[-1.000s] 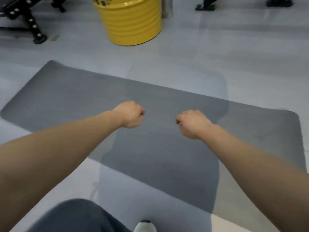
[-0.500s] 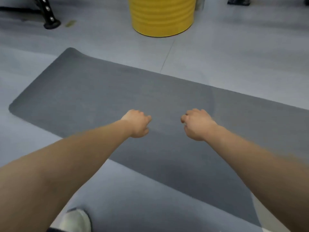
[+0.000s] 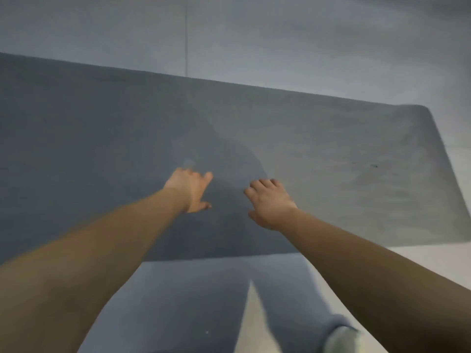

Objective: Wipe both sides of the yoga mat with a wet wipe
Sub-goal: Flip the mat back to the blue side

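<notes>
A view from above looks down a person's two bare forearms, which reach from the lower corners of the frame toward the centre. A dark grey yoga mat (image 3: 102, 138) lies unrolled and flat on a pale grey floor (image 3: 293, 42), stretching from the left edge across to the right side of the frame, where its rounded short end shows. The left hand (image 3: 190, 191) is just left of centre, over the mat, with the fingers extended forward and the thumb spread out to the side; it holds nothing. The right hand (image 3: 269, 203) is just right of centre, also over the mat, palm down, fingers loosely bent and spread, holding nothing. Whether either hand touches the mat cannot be told. The two hands are near each other but apart. A shadow darkens the mat around them. At the bottom edge, right of centre, a light-coloured shoe (image 3: 342, 340) shows, blurred.
</notes>
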{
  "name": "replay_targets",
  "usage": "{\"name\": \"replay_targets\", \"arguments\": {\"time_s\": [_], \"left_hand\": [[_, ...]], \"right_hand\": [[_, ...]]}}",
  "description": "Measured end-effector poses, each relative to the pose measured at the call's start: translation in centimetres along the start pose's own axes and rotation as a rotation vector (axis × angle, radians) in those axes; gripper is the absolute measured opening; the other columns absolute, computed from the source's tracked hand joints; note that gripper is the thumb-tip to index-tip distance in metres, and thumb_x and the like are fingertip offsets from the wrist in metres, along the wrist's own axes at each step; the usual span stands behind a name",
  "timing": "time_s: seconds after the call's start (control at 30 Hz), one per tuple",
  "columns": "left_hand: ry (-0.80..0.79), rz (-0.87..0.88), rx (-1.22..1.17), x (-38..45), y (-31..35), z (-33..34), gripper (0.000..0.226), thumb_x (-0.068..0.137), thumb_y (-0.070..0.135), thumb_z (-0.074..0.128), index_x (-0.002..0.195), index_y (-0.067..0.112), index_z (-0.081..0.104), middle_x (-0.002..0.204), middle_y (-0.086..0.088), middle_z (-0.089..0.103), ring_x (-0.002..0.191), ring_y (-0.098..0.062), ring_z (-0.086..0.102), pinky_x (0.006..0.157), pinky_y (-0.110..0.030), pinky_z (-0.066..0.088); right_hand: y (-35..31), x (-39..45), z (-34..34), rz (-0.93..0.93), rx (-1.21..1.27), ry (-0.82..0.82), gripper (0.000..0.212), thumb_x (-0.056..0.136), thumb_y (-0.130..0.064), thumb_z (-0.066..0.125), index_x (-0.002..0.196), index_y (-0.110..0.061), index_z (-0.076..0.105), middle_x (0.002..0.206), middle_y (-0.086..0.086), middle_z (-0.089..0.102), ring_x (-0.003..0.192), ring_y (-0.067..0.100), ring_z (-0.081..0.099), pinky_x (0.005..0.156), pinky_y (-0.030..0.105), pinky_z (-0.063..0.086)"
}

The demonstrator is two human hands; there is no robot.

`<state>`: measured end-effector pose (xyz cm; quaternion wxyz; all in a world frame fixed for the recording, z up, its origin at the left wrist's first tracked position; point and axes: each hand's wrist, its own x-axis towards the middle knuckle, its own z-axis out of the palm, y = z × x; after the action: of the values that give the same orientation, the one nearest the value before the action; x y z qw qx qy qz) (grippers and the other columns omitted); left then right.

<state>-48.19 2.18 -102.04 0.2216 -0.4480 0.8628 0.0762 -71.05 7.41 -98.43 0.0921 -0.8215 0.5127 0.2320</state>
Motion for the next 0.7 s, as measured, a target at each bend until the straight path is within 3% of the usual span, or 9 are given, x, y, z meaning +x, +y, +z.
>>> {"name": "replay_targets", "arguments": {"time_s": [0.17,0.33,0.43,0.57,0.7], "left_hand": [[0.010,0.088,-0.045,1.2,3.5,0.8,0.073,0.085,0.077,0.052,0.127,0.018,0.042,0.119,-0.008,0.064,0.112,-0.031,0.060,0.089,-0.039,0.045],[-0.120,0.152,-0.027,-0.2,7.3,3.5,0.088,0.072,0.086,0.056,0.129,0.019,0.044,0.124,-0.008,0.048,0.108,-0.030,0.057,0.088,-0.041,0.048],[-0.146,0.144,0.004,-1.4,7.9,4.7,0.112,0.062,0.093,0.057,0.141,0.019,0.034,0.131,-0.008,0.038,0.108,-0.029,0.053,0.088,-0.041,0.046],[-0.161,0.124,0.003,-2.7,8.9,7.1,0.148,0.050,0.099,0.058,0.158,0.013,0.005,0.142,-0.007,0.031,0.119,-0.029,0.048,0.097,-0.040,0.043],[-0.143,0.107,-0.020,-3.1,9.1,8.0,0.147,0.052,0.093,0.065,0.159,0.017,-0.002,0.142,-0.006,0.029,0.121,-0.028,0.047,0.100,-0.040,0.043]], "right_hand": [[1.0,-0.8,4.3,0.019,0.007,-0.068,0.055,0.085,-0.053,0.054,0.126,-0.019,0.044,0.125,0.007,0.046,0.119,0.029,0.041,0.101,0.043,0.031],[0.6,-1.2,8.9,0.005,0.014,-0.182,0.079,0.076,-0.068,0.058,0.134,-0.018,0.037,0.135,0.009,0.033,0.121,0.031,0.039,0.100,0.044,0.035],[-0.4,-2.2,11.0,-0.007,-0.007,-0.152,0.095,0.070,-0.077,0.057,0.140,-0.018,0.030,0.146,0.011,0.022,0.128,0.033,0.030,0.104,0.048,0.033],[0.1,-2.6,12.2,-0.040,-0.041,-0.117,0.112,0.066,-0.084,0.052,0.149,-0.016,0.017,0.154,0.009,0.010,0.138,0.034,0.017,0.109,0.052,0.026],[0.6,-2.5,12.5,-0.087,-0.075,-0.119,0.117,0.066,-0.085,0.052,0.151,-0.014,0.011,0.155,0.011,0.007,0.138,0.036,0.014,0.111,0.053,0.024]]}}
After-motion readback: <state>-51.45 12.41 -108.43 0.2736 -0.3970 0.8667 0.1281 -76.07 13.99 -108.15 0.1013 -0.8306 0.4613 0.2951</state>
